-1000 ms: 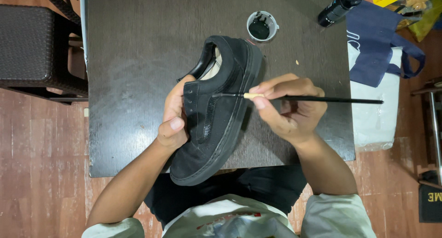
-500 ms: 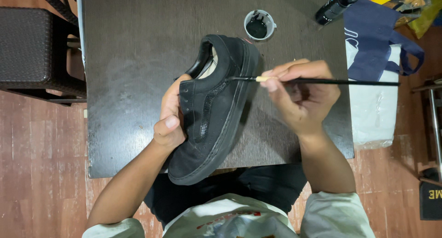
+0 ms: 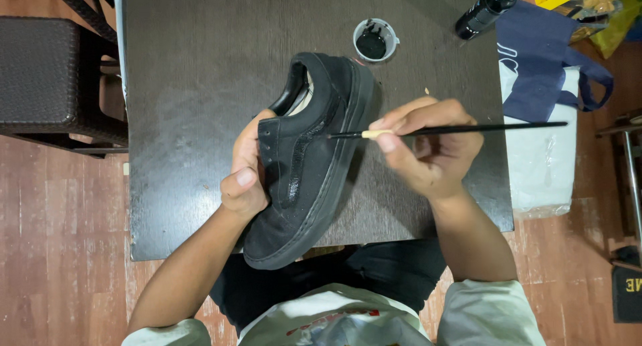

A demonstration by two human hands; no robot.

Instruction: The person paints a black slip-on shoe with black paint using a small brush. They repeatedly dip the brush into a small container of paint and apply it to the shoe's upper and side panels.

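A black low-top shoe lies tilted on its side on the dark table, toe toward me. My left hand grips its upper near the laces, thumb on top. My right hand pinches a thin black paintbrush held level, its tip touching the shoe's side stripe, which looks wet and glossy. A small white cup of black paint stands just beyond the shoe's heel.
A black bottle lies at the table's far right corner. A navy bag and white plastic bag sit right of the table. A dark woven stool stands at left. The floor is reddish wood.
My right hand and the brush have shifted from the lace area toward the shoe's rear side, tip now on the side stripe. The left hand stays on the shoe.
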